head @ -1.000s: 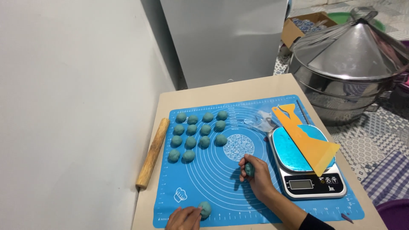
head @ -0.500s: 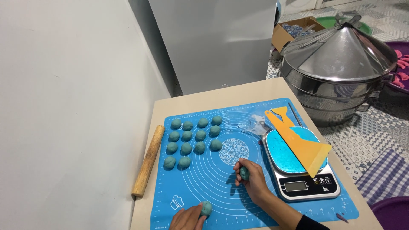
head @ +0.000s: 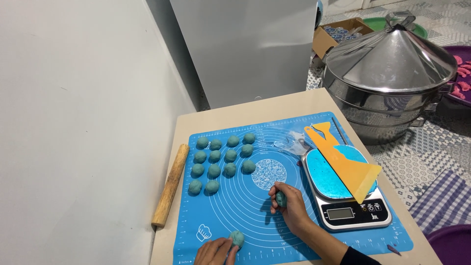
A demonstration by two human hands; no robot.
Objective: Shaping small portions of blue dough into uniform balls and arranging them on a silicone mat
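Item: blue pastry mat [head: 235, 216] on a pale worktop [head: 223, 115].

Done, as I read it: fourteen teal dough balls [head: 223, 157] sit in rows at the mat's far left, each apart from its neighbours.

In hand: my right hand [head: 289, 206] has its grip pinched around one small teal dough piece [head: 281, 198], held just over the mat's middle rings. My left hand [head: 213, 251] rests fingertips against another teal ball [head: 237, 238] at the mat's near edge; that grip is loosely curled on it, not closed around it.

Left: I judge these two pieces not yet added to the rows. I see no further raw dough.

Nearby: digital scale [head: 351, 213] with a blue plate and an orange scraper [head: 343, 159] across it; wooden rolling pin [head: 170, 184] left of the mat; steel steamer [head: 390, 76] beyond the worktop.
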